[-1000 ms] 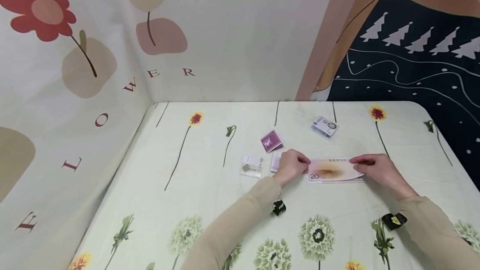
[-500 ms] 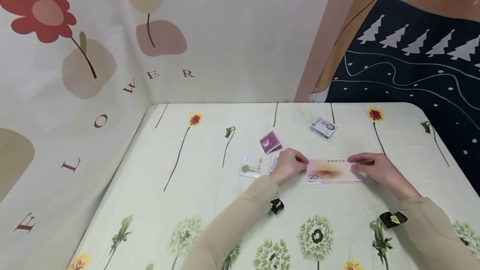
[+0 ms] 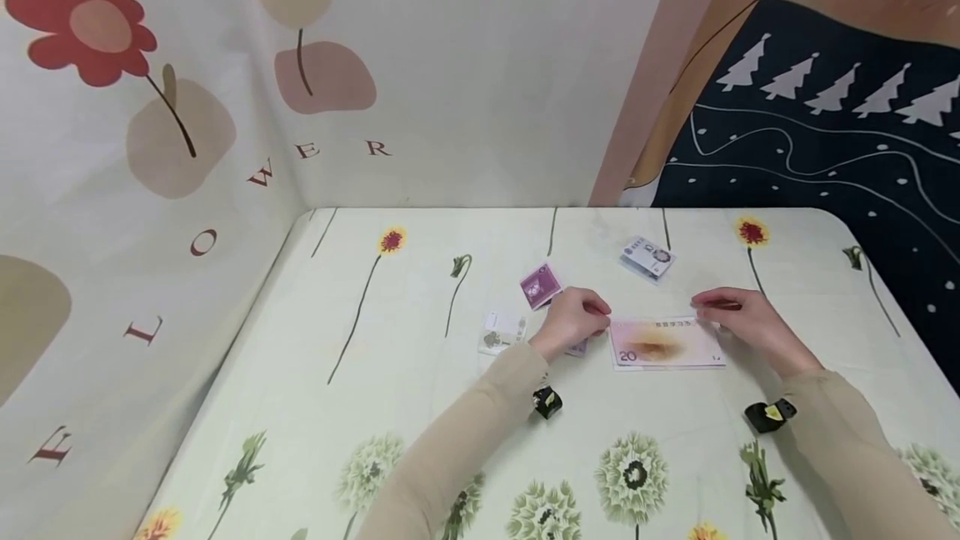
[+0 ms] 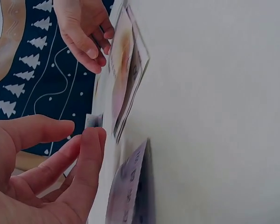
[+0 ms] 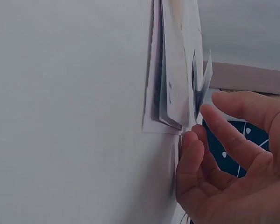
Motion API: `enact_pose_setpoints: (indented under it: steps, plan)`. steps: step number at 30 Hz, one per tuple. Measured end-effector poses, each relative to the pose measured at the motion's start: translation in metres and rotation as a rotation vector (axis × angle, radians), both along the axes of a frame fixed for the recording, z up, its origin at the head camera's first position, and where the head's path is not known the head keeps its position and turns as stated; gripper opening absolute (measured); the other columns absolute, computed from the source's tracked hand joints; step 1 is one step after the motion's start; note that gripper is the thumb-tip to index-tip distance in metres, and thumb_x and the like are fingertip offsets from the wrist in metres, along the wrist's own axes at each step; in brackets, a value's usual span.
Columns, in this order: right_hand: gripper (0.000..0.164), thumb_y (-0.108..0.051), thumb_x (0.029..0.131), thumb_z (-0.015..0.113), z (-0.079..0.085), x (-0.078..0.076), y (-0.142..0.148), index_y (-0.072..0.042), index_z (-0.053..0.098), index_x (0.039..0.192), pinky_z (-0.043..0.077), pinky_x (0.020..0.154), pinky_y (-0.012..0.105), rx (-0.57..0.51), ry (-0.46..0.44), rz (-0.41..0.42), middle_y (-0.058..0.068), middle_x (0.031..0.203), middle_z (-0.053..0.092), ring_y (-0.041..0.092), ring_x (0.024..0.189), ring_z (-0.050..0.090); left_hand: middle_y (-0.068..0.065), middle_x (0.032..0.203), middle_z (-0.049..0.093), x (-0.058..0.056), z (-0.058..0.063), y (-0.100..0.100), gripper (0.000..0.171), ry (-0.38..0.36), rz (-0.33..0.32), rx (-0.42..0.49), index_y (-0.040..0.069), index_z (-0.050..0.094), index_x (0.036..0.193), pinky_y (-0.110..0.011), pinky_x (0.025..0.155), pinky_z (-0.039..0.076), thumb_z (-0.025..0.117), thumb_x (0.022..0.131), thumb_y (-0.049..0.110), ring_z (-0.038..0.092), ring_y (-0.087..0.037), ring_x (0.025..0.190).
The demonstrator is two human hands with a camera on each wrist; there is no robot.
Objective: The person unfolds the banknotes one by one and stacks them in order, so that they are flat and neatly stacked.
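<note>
In the head view, the 20 note (image 3: 648,346) is laid over other paper on the table (image 3: 697,423), between the left hand (image 3: 570,323) at its left end and the right hand (image 3: 741,322) at its far right corner.

In the left wrist view, the left hand's fingers are parted and loosely bent; nothing is gripped.

In the right wrist view, the right hand is likewise relaxed, nothing held; contact cannot be confirmed.

Head cam bright, wrist cams kinda murky
Mine's lit pretty evenly up top, just a soft shadow by my right sleeve (image 3: 847,432) on the tablecloth (image 3: 675,411); small print on the 20 note (image 3: 663,346) is fuzzy. Both wrist views are dim and greyish, and the folded note (image 4: 125,191) by my left hand (image 4: 46,172) looks soft.
</note>
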State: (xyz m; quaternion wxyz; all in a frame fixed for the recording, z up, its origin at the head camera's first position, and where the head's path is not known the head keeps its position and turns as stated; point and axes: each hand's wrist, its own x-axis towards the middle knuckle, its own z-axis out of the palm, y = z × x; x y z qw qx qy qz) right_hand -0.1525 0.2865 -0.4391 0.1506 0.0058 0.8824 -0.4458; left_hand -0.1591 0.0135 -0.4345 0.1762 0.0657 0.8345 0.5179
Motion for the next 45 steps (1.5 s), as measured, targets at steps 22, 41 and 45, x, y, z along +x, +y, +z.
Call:
enact_pose_setpoints:
  steps: [22,41,45]
  plan:
    - [0.043,-0.018,0.099,0.054,0.007,-0.086,-0.026,0.004,0.048,0.136,0.039,0.089,0.037,-0.054,-0.018,0.010,0.024,0.140,0.044,0.029,0.112,0.042,-0.006,0.112,0.067,-0.013,-0.005,-0.005,0.030,0.009,0.005,0.032,0.007,0.068,0.115,-0.022,0.082,0.051,0.071,0.085,0.008,0.061,-0.019,0.105]
    - [0.049,-0.007,0.092,0.058,-0.007,-0.103,-0.053,0.005,0.038,0.135,0.037,0.094,0.048,0.057,-0.023,-0.068,0.025,0.125,0.041,0.037,0.107,0.040,-0.010,0.119,0.062,-0.013,-0.010,0.000,0.034,-0.054,0.072,0.127,0.007,0.067,0.117,-0.021,0.081,0.052,0.070,0.084,0.003,0.061,-0.019,0.105]
    - [0.045,-0.004,0.091,0.058,-0.006,-0.101,-0.057,0.005,0.035,0.128,0.037,0.090,0.047,0.078,0.007,-0.063,0.026,0.120,0.041,0.038,0.105,0.040,-0.010,0.120,0.061,-0.013,-0.008,0.001,0.034,-0.056,0.065,0.127,0.006,0.066,0.118,-0.022,0.081,0.052,0.069,0.084,0.002,0.060,-0.020,0.106]
